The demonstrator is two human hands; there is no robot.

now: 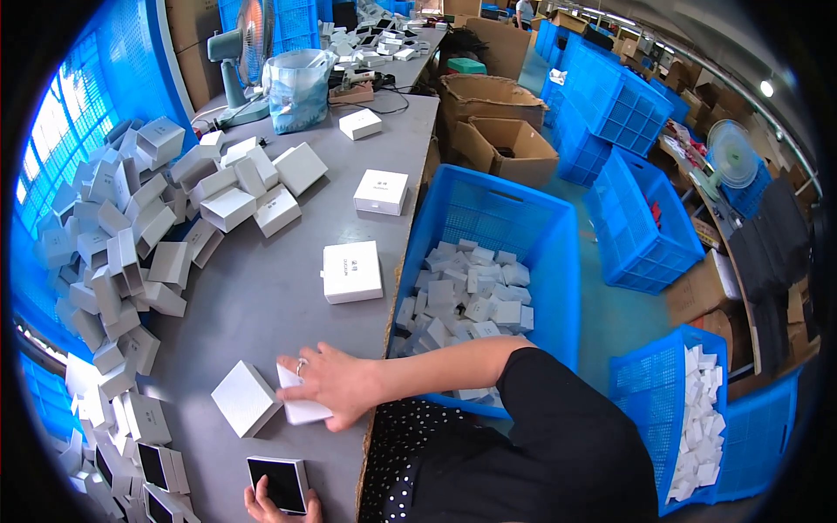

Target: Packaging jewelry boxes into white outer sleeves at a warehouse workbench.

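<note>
My right hand (336,383), with a ring on one finger, reaches across the grey table and grips a small white box (303,408); its fingers cover part of it. Touching or nearly touching that box is another plain white box (248,397), turned at an angle. Near the lower edge, my left hand (283,512) holds a white box tray with a black inside (279,484), thumb and fingers on its near sides. Farther up the table stand closed white boxes with dark print, one nearer (352,272) and one beyond it (381,192).
Many empty white box sleeves (131,235) are heaped along the table's left side. A blue crate (558,227) full of small white boxes stands against the right edge. A fan (248,52) and a plastic bag (298,91) occupy the far end; cartons (506,144) stand beyond the crate.
</note>
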